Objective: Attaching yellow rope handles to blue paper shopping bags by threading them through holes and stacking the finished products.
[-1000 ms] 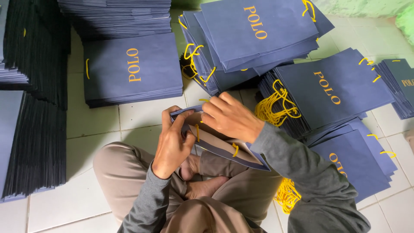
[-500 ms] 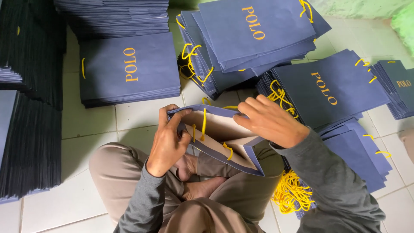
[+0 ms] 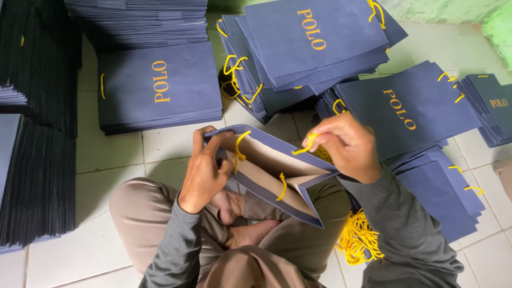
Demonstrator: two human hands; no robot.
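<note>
An open navy paper bag [image 3: 277, 176] was held over the crossed legs, its mouth turned up. The left hand [image 3: 205, 170] was wrapped around the near rim, fingers clamped on the paper; the right hand [image 3: 346, 146] was pinched on a yellow cord [image 3: 308, 145] at the far rim. The bag was judged light, thin and easily creased, best taken by its folded rim. Stacks of flat navy bags [image 3: 160, 85] were spread around on the white tiled floor [image 3: 112, 154], and a heap of loose yellow cords [image 3: 360, 237] was seen beside the right knee
</note>
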